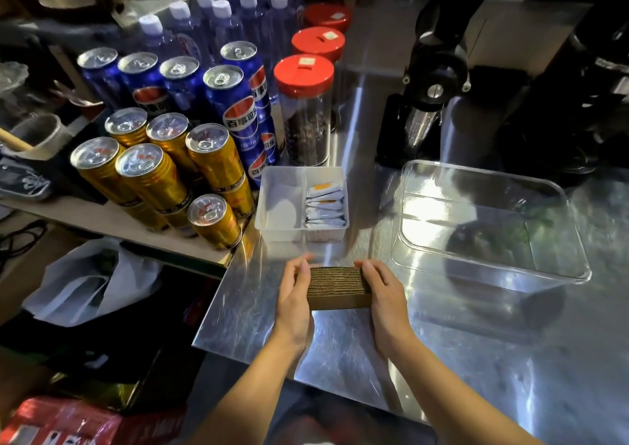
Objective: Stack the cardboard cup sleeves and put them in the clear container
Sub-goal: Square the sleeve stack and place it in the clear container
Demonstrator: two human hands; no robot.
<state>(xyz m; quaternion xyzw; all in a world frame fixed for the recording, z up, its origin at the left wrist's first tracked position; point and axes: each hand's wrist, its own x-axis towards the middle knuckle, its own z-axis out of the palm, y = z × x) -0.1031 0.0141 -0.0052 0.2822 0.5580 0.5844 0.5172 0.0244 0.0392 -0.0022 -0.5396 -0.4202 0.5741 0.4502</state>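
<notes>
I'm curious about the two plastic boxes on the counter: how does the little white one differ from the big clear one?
The white tray is small, cloudy and split into two compartments, one holding packets; the clear container is much larger, see-through, undivided and holds nothing. The white tray sits just beyond the sleeve stack held between the left hand and right hand; the clear container sits to the right. Both rest open-topped on the steel counter.

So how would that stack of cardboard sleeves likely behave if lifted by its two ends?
The stack of sleeves is many loose flat layers, so it would probably sag or spill unless squeezed. The left hand and right hand press both ends, which suggests that. Corrugated card probably makes it light and not slippery.
</notes>
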